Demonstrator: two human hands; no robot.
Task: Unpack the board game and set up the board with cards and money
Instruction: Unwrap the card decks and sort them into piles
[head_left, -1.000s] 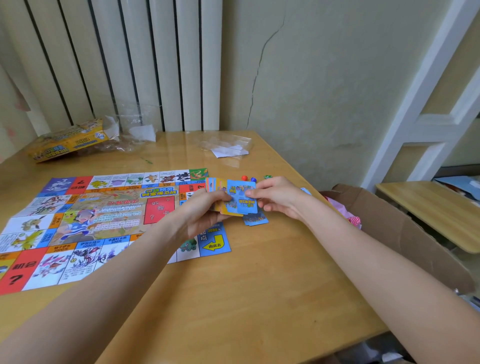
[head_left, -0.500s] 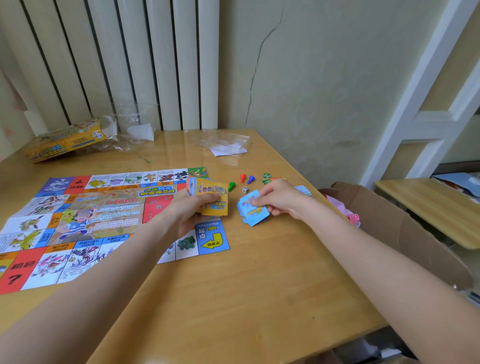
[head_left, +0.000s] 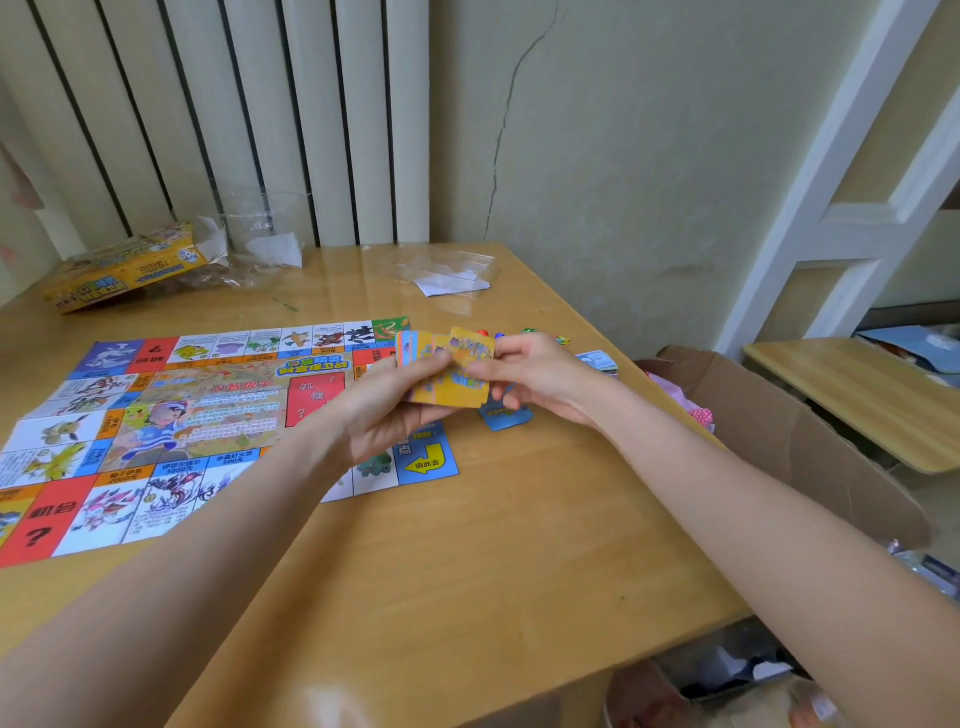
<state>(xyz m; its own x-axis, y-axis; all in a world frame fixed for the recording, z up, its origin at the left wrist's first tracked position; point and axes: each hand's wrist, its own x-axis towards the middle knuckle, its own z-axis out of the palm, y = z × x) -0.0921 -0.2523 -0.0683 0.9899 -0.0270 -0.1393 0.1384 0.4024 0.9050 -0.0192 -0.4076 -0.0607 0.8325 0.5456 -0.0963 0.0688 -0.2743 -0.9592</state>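
Board (head_left: 171, 415) corner under left forearm; card faces (head_left: 457, 374) blurred; pawns (head_left: 530, 332) mostly behind hands.

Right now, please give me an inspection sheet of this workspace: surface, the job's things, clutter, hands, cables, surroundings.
Surface: wooden table, glossy.
Job's things: game board lies unfolded and flat on the table's left part; yellow cards held above its right edge; blue cards lie on the table beside the board; small coloured pieces behind the hands, mostly hidden; paper money near the right edge.
Clutter: yellow game box and clear plastic wrappers at the far side.
Hands: left hand holds the yellow cards; right hand pinches the top one.
Cables: nothing seen.
Surroundings: cracked wall, cardboard box right of the table.
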